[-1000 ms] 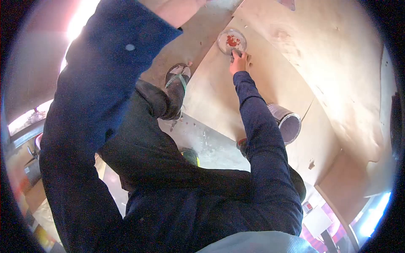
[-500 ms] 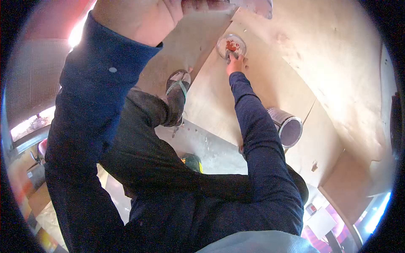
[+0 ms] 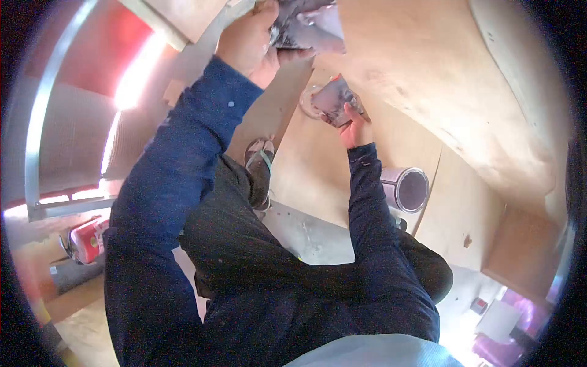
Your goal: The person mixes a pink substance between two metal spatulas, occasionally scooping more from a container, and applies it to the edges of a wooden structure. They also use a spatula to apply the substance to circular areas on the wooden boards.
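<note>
At the top of the view, my left hand is closed on a grey smeared sheet, held up by the pale wood. Lower and to the right, my right hand grips a flat greyish scraper with a reddish spot at its top corner. Partly behind the scraper, a round clear dish rests on the plywood board. What the sheet in my left hand is made of cannot be made out.
A can lies to the right of my right forearm. My sandalled foot is beside the board's left edge. A red extinguisher-like object is at far left, and a brown wooden block at right.
My right hand has drawn back from the dish, and the scraper now shows broadly. My left hand and its grey sheet have come further into view. The whole view has shifted.
</note>
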Demonstrator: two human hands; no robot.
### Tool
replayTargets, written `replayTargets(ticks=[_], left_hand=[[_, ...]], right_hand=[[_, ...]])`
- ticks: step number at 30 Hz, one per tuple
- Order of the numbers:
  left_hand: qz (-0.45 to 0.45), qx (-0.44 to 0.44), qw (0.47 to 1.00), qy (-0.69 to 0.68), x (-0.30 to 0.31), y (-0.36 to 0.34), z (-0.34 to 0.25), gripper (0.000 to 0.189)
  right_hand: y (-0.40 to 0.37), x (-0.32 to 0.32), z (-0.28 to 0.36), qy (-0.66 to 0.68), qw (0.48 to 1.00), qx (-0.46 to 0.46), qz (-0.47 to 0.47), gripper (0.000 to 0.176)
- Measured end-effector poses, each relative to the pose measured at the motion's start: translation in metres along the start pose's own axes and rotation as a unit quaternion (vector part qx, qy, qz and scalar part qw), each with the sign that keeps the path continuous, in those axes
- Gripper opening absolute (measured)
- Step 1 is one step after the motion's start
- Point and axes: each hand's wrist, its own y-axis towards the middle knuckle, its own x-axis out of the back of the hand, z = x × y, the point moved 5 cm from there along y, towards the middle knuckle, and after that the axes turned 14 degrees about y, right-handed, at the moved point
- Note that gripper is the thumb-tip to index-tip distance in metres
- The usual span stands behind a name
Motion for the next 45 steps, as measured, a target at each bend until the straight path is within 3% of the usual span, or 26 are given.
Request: replayTargets(ticks=[3,6,7,8,9,11,14,15,16,18,20,22,23,24,26,27,28,30,34,36,37,38,40,44,45], left_hand=[[-0.016,0.02,0.999,-0.028,-0.019,-0.005,0.007,0.035],[-0.076,0.022,0.996,-0.03,-0.042,-0.025,0.01,0.03],[-0.071,0.007,0.996,-0.053,-0.055,-0.029,0.007,0.027],[-0.062,0.0,0.997,-0.046,-0.065,-0.03,0.006,0.027],[-0.06,-0.016,0.998,-0.033,-0.072,-0.031,0.006,0.026],[-0.037,-0.044,0.998,-0.016,-0.078,-0.028,0.012,0.024],[-0.061,-0.048,0.997,0.003,-0.103,-0.033,0.017,0.022],[-0.067,-0.061,0.996,0.026,-0.109,-0.035,0.017,0.018],[-0.063,-0.061,0.996,0.027,-0.111,-0.031,0.022,0.018],[-0.082,-0.215,0.964,0.134,-0.111,-0.023,0.015,0.013],[-0.097,-0.239,0.951,0.17,-0.109,-0.021,0.007,0.01],[-0.126,-0.224,0.956,0.142,-0.098,-0.014,0.006,0.009],[-0.14,-0.243,0.934,0.222,-0.094,-0.014,0.003,0.009],[-0.139,-0.247,0.933,0.223,-0.096,-0.016,-0.002,0.009],[-0.177,-0.315,0.848,0.388,-0.108,-0.029,-0.008,0.012],[-0.145,-0.241,0.874,0.396,-0.107,-0.029,-0.001,0.027],[-0.14,-0.237,0.875,0.398,-0.11,-0.031,0.0,0.027],[-0.171,-0.334,0.808,0.454,-0.123,-0.039,-0.012,0.012],[-0.15,-0.334,0.804,0.468,-0.128,-0.051,-0.016,0.012],[-0.159,-0.339,0.839,0.395,-0.13,-0.053,-0.018,0.012],[-0.123,-0.258,0.891,0.352,-0.126,-0.053,-0.012,0.033],[-0.124,-0.264,0.891,0.348,-0.128,-0.052,-0.015,0.033],[-0.072,-0.135,0.979,0.136,-0.124,-0.049,-0.004,0.03],[-0.054,-0.154,0.987,0.014,-0.123,-0.046,-0.001,0.015],[-0.057,-0.16,0.985,0.01,-0.127,-0.048,-0.01,0.015]], right_hand=[[-0.042,-0.066,0.039,0.078,0.99,0.056,0.099,0.045],[-0.066,-0.089,0.071,0.047,0.981,0.141,0.121,0.049],[-0.069,-0.087,0.084,-0.062,0.967,0.227,0.097,0.049],[-0.074,-0.084,0.096,-0.169,0.934,0.308,0.065,0.049],[-0.079,-0.089,0.104,-0.165,0.931,0.32,0.067,0.049],[-0.106,-0.115,0.124,-0.274,0.828,0.465,0.149,0.051],[-0.144,-0.148,0.137,-0.354,0.779,0.506,0.112,0.052],[-0.149,-0.156,0.136,-0.233,0.877,0.417,0.059,0.054],[-0.147,-0.149,0.136,-0.232,0.875,0.421,0.057,0.054],[-0.142,-0.141,0.132,-0.512,0.637,0.574,0.052,0.054],[-0.134,-0.121,0.136,-0.515,0.618,0.594,0.018,0.053],[-0.134,-0.117,0.154,-0.668,0.527,0.525,-0.019,0.054],[-0.15,-0.13,0.163,-0.62,0.573,0.537,-0.005,0.053],[-0.154,-0.143,0.166,-0.618,0.571,0.54,-0.004,0.053],[-0.167,-0.156,0.168,-0.587,0.542,0.601,-0.006,0.053],[-0.17,-0.164,0.165,-0.595,0.532,0.603,0.008,0.053],[-0.17,-0.166,0.156,-0.634,0.511,0.58,0.018,0.052],[-0.146,-0.142,0.141,-0.643,0.572,0.509,0.013,0.053],[-0.18,-0.183,0.151,-0.66,0.545,0.517,-0.001,0.054],[-0.172,-0.184,0.149,-0.621,0.568,0.54,0.031,0.058],[-0.182,-0.189,0.154,-0.641,0.569,0.514,0.043,0.057],[-0.181,-0.191,0.157,-0.642,0.563,0.518,0.046,0.057],[-0.183,-0.189,0.158,-0.55,0.632,0.543,0.063,0.056],[-0.161,-0.157,0.143,-0.492,0.656,0.569,0.063,0.053],[-0.156,-0.15,0.145,-0.444,0.716,0.538,0.039,0.052]])
